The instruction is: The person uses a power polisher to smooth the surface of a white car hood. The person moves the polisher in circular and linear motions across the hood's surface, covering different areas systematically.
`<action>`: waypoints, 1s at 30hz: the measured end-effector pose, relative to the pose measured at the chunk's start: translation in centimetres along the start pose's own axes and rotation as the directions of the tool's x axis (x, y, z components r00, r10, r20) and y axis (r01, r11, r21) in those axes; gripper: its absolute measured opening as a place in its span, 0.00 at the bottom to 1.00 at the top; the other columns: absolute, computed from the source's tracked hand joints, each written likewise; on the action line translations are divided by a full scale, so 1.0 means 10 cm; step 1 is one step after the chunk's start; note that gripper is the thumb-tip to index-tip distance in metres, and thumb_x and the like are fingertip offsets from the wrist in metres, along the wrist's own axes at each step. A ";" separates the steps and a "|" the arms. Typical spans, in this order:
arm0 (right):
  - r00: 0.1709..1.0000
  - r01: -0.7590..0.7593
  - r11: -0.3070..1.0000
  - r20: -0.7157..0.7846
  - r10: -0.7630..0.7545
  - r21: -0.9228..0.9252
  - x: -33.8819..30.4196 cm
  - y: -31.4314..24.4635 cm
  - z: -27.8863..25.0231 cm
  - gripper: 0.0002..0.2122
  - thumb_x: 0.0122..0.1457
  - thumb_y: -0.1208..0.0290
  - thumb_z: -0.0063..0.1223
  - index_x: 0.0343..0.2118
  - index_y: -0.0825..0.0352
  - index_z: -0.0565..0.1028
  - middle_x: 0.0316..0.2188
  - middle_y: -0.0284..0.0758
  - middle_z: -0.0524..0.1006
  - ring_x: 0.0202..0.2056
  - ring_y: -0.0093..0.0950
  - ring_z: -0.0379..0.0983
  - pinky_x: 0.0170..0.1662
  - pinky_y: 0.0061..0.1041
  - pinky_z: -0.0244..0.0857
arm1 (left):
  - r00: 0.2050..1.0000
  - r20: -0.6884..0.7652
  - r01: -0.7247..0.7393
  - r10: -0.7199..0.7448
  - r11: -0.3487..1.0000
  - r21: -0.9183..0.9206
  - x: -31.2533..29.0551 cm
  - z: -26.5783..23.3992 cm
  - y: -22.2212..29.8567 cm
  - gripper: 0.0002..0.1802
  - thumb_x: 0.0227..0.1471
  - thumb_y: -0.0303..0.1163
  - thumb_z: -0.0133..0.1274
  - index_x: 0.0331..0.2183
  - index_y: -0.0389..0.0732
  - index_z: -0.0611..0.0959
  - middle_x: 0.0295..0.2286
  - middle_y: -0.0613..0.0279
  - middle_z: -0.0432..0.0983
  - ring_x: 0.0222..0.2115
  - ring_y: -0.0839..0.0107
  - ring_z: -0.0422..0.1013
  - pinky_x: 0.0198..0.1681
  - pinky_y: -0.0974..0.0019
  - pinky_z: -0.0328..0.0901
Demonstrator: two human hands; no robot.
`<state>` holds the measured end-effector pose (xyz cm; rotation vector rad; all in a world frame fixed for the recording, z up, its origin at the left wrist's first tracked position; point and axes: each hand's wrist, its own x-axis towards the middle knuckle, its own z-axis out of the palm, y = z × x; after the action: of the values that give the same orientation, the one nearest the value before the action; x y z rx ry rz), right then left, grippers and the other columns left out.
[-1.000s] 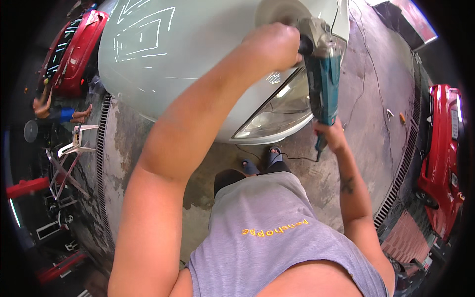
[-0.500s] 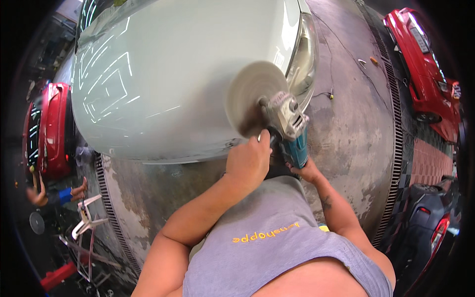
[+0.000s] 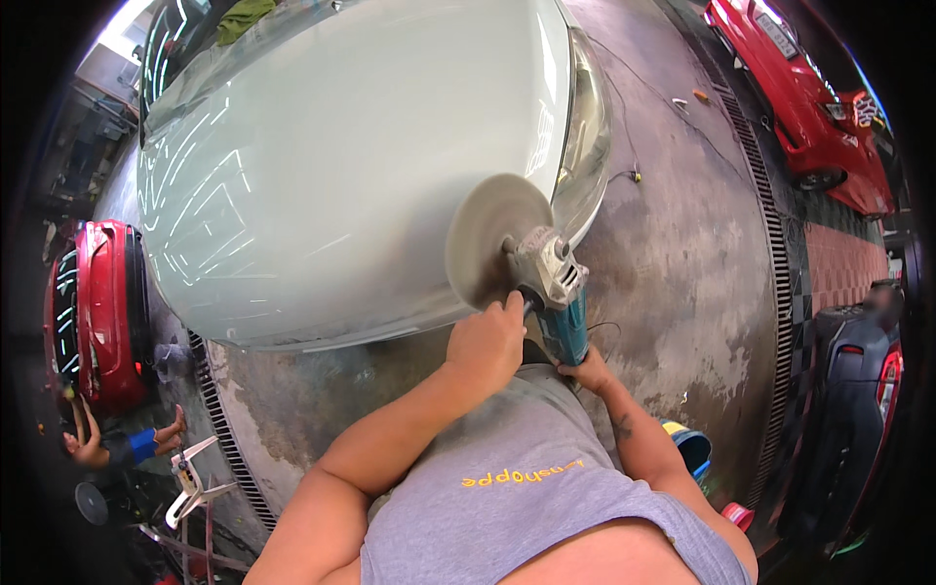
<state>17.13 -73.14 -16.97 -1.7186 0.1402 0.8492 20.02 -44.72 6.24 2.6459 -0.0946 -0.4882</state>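
A rotary polisher (image 3: 548, 273) with a teal body and a grey metal head is held in both my hands. Its round pad (image 3: 492, 239), blurred as if spinning, is over the front corner of a pale car hood (image 3: 322, 195), beside the headlight (image 3: 585, 136). The pad's contact with the paint is hard to make out. My left hand (image 3: 485, 343) is wrapped round the dark side handle near the head. At the rear of the teal body, my right hand (image 3: 587, 372) grips the tool, its fingers partly hidden.
Cables (image 3: 624, 117) lie on the concrete floor right of the car. Floor grates (image 3: 770, 234) run along both sides. A blue bucket (image 3: 690, 448) stands by my right arm. Red cars (image 3: 105, 312) are parked either side; a person (image 3: 107, 444) is by the left one, near a white chair (image 3: 190, 483).
The polisher has moved nearer the hood's front edge, both hands still on it. The view has shifted too, bringing the blue bucket into sight.
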 end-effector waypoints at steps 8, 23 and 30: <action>0.949 0.204 0.960 -0.200 -0.242 -0.192 0.24 -1.15 -0.95 0.20 0.49 0.76 0.69 0.47 0.69 0.80 0.38 0.30 0.83 0.37 0.24 0.77 0.44 0.30 0.73 | 0.947 -0.281 -0.197 0.157 0.973 -0.120 1.07 -0.78 -0.05 0.18 0.56 0.38 0.65 0.43 0.37 0.84 0.42 0.44 0.84 0.43 0.43 0.80 0.48 0.45 0.75; 0.964 0.057 0.985 -0.248 -0.098 -0.164 -0.35 -0.35 0.74 0.24 0.49 0.69 0.72 0.50 0.68 0.80 0.45 0.40 0.85 0.45 0.32 0.81 0.54 0.33 0.72 | 0.995 0.001 -0.098 0.100 0.982 -0.161 -0.07 -0.27 -0.93 0.24 0.58 0.39 0.64 0.53 0.40 0.80 0.38 0.40 0.84 0.41 0.39 0.79 0.44 0.43 0.72; 0.943 0.132 0.987 -0.297 -0.152 -0.088 -0.39 -0.12 2.65 0.30 0.49 0.64 0.75 0.55 0.69 0.77 0.46 0.41 0.84 0.46 0.35 0.81 0.54 0.36 0.72 | 0.997 0.069 0.031 -0.015 0.969 -0.243 -1.14 -0.44 -2.47 0.22 0.56 0.41 0.67 0.48 0.38 0.82 0.36 0.43 0.85 0.38 0.41 0.81 0.40 0.48 0.73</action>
<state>2.59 -50.62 -15.82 -1.8905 0.1931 0.4844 10.55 -19.01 2.79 2.3926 -0.0221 -0.5586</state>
